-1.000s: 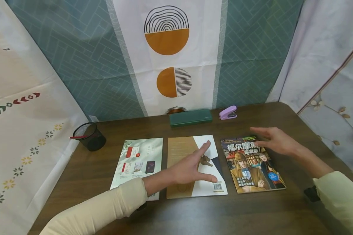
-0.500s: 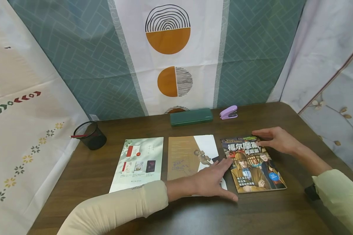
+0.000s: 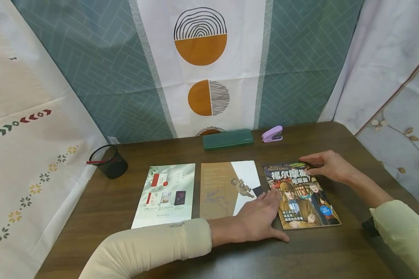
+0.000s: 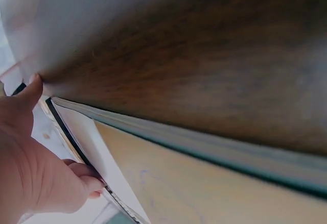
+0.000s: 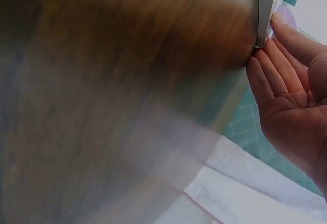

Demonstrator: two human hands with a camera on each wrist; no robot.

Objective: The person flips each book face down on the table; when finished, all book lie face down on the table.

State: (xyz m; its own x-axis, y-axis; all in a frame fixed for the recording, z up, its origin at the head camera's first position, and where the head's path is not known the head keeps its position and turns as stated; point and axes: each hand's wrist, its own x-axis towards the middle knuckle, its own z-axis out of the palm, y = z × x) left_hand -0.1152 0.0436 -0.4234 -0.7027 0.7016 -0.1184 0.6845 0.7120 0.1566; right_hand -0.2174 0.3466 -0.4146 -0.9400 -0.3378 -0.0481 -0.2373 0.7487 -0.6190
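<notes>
The detective book (image 3: 300,197), with an illustrated cover, lies flat on the table at the right of a row of three books. My left hand (image 3: 255,221) lies palm down over the lower right part of the brown-and-white book (image 3: 216,190). Its fingertips reach the detective book's left edge; its thumb (image 4: 31,94) is spread away near the table. My right hand (image 3: 329,166) pinches the detective book's upper right corner, thumb on the cover and fingers at the edge, as the right wrist view shows. Farther left is the pale green book (image 3: 167,193), partly covered by my left sleeve.
Behind the books sit a green pencil case (image 3: 228,140) and a purple stapler (image 3: 272,134). A black mesh pen holder (image 3: 113,166) with a red pencil leans at the left. Patterned cloth (image 3: 296,69) hangs along the table's back edge.
My left hand has moved right and down from above the brown-and-white book to the detective book's left edge. My right hand has shifted slightly onto the upper right corner.
</notes>
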